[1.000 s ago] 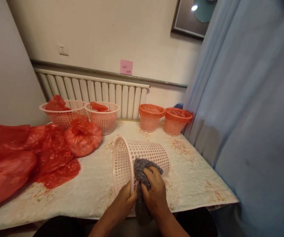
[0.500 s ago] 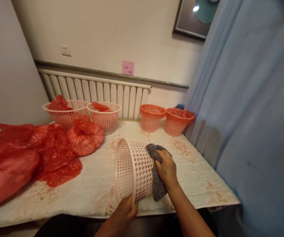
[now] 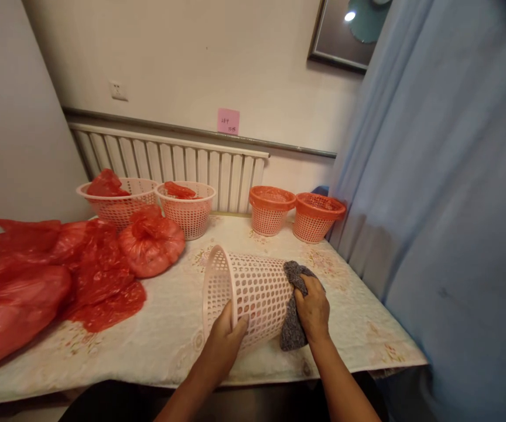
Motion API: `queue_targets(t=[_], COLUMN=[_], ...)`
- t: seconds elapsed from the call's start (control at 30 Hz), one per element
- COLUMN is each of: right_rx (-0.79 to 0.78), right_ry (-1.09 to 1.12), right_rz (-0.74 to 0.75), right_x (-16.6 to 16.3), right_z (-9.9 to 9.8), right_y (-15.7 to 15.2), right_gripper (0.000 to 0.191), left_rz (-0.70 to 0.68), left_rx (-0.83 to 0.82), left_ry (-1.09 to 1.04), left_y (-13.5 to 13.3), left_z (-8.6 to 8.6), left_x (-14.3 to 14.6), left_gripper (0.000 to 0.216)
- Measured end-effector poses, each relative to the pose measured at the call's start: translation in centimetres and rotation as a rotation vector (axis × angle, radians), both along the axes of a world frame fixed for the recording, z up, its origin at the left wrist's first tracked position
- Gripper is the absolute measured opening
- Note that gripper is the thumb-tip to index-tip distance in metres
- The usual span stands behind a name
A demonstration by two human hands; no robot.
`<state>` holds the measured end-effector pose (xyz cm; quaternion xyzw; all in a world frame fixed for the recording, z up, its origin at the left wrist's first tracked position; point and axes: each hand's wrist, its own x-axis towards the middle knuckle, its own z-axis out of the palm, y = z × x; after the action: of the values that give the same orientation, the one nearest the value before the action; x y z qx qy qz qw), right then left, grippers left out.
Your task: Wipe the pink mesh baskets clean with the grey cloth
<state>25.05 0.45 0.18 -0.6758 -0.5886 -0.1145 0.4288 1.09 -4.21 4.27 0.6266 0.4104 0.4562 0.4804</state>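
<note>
A pale pink perforated plastic basket (image 3: 262,296) lies tipped on its side above the tablecloth, its mouth facing left. My left hand (image 3: 225,339) grips the rim at the near side, with the thumb outside and the fingers reaching into the mouth. Bunched in my right hand (image 3: 313,305) is a dark grey cloth (image 3: 294,331), pressed against the basket's base end at the right. Part of the cloth hangs down below the fingers. The base itself is hidden from view.
Red plastic bags (image 3: 99,275), some filled, cover the table's left side. Two pink baskets (image 3: 187,214) holding red plastic stand by the radiator (image 3: 226,176). Two red-lined baskets (image 3: 268,220) stand at back right. A blue curtain (image 3: 411,205) borders the right edge.
My right hand and the cloth have slid right, from the basket's side to its base end. My left hand has shifted higher along the rim, and the basket has turned slightly.
</note>
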Motion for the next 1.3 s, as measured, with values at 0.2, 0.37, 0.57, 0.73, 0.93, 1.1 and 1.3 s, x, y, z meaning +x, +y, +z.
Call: queue_targets(t=[0.2, 0.37, 0.57, 0.73, 0.93, 1.1, 1.3], right_rx=[0.072, 0.116, 0.089, 0.089, 0.086, 0.077, 0.004], right_ry=[0.050, 0.121, 0.117, 0.010, -0.031, -0.064, -0.049], right_rz=[-0.023, -0.047, 0.190, 0.419, 0.414, 0.345, 0.127], right_x=[-0.5, -2.5, -7.8, -12.1, -12.5, -9.9, -3.3], right_z=[-1.7, -2.7, -1.1, 1.7, 4.5, 4.8, 2.4], right_y=[-1.7, -3.3, -5.2, -6.5, -4.7, -2.2, 0.2], right_gripper=[0.036, 0.033, 0.037, 0.047, 0.047, 0.047, 0.039], left_rz=[0.083, 0.037, 0.010, -0.004, 0.048, 0.054, 0.078], left_rx=[0.015, 0.011, 0.069, 0.067, 0.073, 0.070, 0.052], left_ry=[0.007, 0.042, 0.070, 0.048, 0.086, 0.146, 0.148], left_y=[1.0, 0.9, 0.6, 0.5, 0.2, -0.1, -0.3], left_z=[0.3, -1.0, -1.4, -2.1, -2.5, -3.7, -4.1], left_x=[-0.3, -1.1, -0.9, -1.1, -1.2, -1.1, -1.1], left_gripper=[0.034, 0.033, 0.033, 0.040, 0.038, 0.041, 0.038])
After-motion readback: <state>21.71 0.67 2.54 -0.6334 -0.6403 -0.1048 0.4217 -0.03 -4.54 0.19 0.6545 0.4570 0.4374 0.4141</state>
